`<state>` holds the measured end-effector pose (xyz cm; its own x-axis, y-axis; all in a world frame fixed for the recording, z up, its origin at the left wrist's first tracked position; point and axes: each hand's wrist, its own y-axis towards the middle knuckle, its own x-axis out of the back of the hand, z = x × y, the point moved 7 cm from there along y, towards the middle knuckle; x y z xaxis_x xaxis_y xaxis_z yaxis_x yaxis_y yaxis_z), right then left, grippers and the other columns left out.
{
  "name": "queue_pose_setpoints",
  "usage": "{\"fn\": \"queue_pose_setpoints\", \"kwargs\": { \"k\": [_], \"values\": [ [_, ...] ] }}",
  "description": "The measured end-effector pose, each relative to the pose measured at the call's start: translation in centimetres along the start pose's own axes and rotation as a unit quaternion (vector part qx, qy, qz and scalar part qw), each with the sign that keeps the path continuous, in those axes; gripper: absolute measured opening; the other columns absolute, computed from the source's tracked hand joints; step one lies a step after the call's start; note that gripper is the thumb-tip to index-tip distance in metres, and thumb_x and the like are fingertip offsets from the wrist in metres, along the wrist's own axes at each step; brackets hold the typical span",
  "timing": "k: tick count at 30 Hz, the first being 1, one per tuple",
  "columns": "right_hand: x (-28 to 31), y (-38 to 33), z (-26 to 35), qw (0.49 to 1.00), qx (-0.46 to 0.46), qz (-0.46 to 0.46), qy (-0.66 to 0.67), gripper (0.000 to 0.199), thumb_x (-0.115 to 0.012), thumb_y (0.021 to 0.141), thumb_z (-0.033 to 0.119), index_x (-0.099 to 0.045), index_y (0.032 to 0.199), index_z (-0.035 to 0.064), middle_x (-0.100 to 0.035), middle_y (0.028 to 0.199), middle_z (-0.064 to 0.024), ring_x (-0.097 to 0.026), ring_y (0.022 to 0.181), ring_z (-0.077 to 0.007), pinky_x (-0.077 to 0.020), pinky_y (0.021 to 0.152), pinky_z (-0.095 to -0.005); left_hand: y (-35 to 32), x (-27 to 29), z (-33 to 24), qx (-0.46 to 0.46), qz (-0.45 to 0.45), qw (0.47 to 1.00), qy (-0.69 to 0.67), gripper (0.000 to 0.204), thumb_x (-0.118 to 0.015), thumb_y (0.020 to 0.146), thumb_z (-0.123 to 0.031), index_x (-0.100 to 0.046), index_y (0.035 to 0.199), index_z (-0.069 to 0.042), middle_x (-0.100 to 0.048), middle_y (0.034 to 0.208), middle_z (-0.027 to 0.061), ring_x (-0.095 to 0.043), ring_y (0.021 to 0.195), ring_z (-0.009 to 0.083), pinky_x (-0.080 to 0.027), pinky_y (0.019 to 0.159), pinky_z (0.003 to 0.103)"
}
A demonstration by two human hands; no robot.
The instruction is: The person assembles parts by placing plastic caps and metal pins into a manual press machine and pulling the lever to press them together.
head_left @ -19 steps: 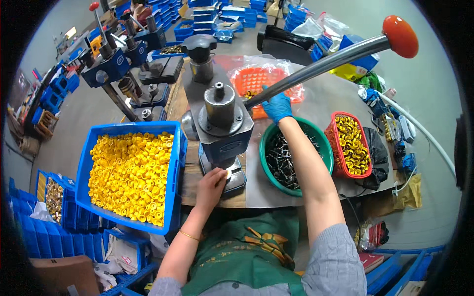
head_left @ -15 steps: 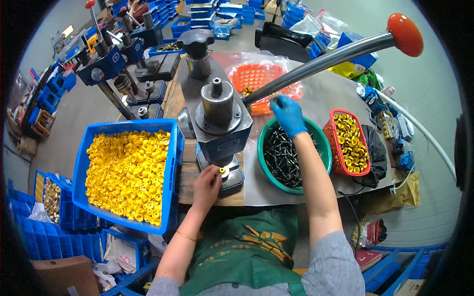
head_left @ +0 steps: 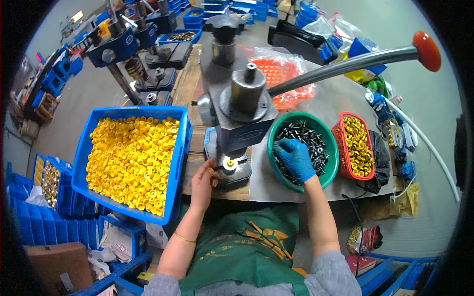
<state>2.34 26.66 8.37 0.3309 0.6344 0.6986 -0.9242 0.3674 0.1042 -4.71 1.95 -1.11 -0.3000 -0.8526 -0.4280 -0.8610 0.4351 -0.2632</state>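
Two hands are at work: the left hand [head_left: 202,185], bare, is half open with its fingers loosely bent just beside the press base [head_left: 241,173], and a small yellow spot shows at its fingertips, but I cannot tell if it is a part being held; the right hand [head_left: 296,160], in a blue glove, reaches down into the green bowl [head_left: 334,158] with bent fingers, whose tips are hidden, so I cannot tell if it has hold of something. Near the left fingertips, one yellow piece [head_left: 230,163] sits on a round white seat on the base, below the head of the press [head_left: 247,133]. This piece looks light and stiff, like plastic, and rather smooth, so I would take it by its rim, with thumb and one finger, lightly. Around the right hand lie the black pins [head_left: 307,135], which look thin, hard and perhaps a little slippery with a glove; they seem to tangle easily, so one is better pinched at the middle of its shank. Farther to the left, many yellow caps [head_left: 133,167] fill the blue bin [head_left: 170,200], and to the right of the bowl stands the red basket [head_left: 340,145] with yellow and dark pieces; above, the steel lever [head_left: 345,67] looks heavy and rigid, best gripped at its red knob [head_left: 427,51]
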Motion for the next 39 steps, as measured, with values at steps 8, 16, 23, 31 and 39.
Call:
{"fn": "queue_pose_setpoints", "kwargs": {
  "k": [8, 16, 23, 31, 39],
  "values": [
    [-8.6, -0.4, 3.3, 0.979, -0.04, 0.054, 0.192, 0.018, -0.06, 0.079, 0.015, -0.064, 0.09, 0.0014, -0.063, 0.082, -0.0137, -0.061, 0.074, -0.0186, -0.0466, 0.067, -0.0285, -1.1, 0.0, -1.1, -0.022, 0.006, 1.0, -0.011, 0.032, -0.048, 0.088, -0.011, -0.046, 0.118, 0.0, -0.051, 0.1, 0.0053, -0.057, 0.083, 0.0124, -0.046, 0.067, 0.022],
    [-9.8, -0.5, 6.5, 0.974, 0.225, -0.006, -0.034, 0.012, -0.064, 0.072, 0.011, -0.059, 0.076, 0.0006, -0.057, 0.079, -0.0199, -0.056, 0.076, -0.0324, -0.0435, 0.063, -0.0353, -1.5, -0.2, -1.2, -0.032, 0.001, 0.999, 0.028, 0.021, -0.054, 0.085, -0.009, -0.053, 0.104, 0.001, -0.057, 0.091, 0.0045, -0.058, 0.082, 0.0111, -0.046, 0.066, 0.02],
    [5.9, 2.1, 12.3, 0.953, 0.066, -0.14, 0.261, 0.03, -0.048, 0.086, 0.01, -0.051, 0.113, 0.0002, -0.056, 0.108, -0.0122, -0.054, 0.099, -0.0201, -0.0403, 0.089, -0.0321, -1.6, 1.1, -1.1, -0.03, -0.02, 0.998, 0.045, 0.024, -0.054, 0.085, -0.007, -0.052, 0.108, 0.002, -0.058, 0.092, 0.0047, -0.058, 0.078, 0.0107, -0.045, 0.063, 0.02],
    [20.4, -5.8, 19.2, 0.867, 0.311, 0.094, 0.378, 0.058, -0.049, 0.084, 0.028, -0.027, 0.129, -0.0021, -0.048, 0.117, -0.0195, -0.05, 0.103, -0.0283, -0.033, 0.095, -0.0389, -0.8, -0.9, 0.2, -0.045, 0.0, 0.998, 0.033, 0.021, -0.055, 0.084, -0.006, -0.054, 0.104, 0.002, -0.057, 0.09, 0.0035, -0.056, 0.077, 0.009, -0.044, 0.064, 0.019],
    [6.6, -9.3, 9.7, 0.975, 0.051, 0.212, 0.043, 0.094, -0.067, 0.066, 0.014, -0.007, 0.136, -0.0024, -0.009, 0.143, -0.0169, -0.009, 0.132, -0.0243, -0.0087, 0.105, -0.0345, 0.1, 0.3, 0.3, -0.053, -0.028, 0.996, 0.067, 0.025, -0.059, 0.081, -0.005, -0.054, 0.104, 0.002, -0.057, 0.089, 0.003, -0.054, 0.076, 0.0069, -0.043, 0.066, 0.019]
  ]
}}
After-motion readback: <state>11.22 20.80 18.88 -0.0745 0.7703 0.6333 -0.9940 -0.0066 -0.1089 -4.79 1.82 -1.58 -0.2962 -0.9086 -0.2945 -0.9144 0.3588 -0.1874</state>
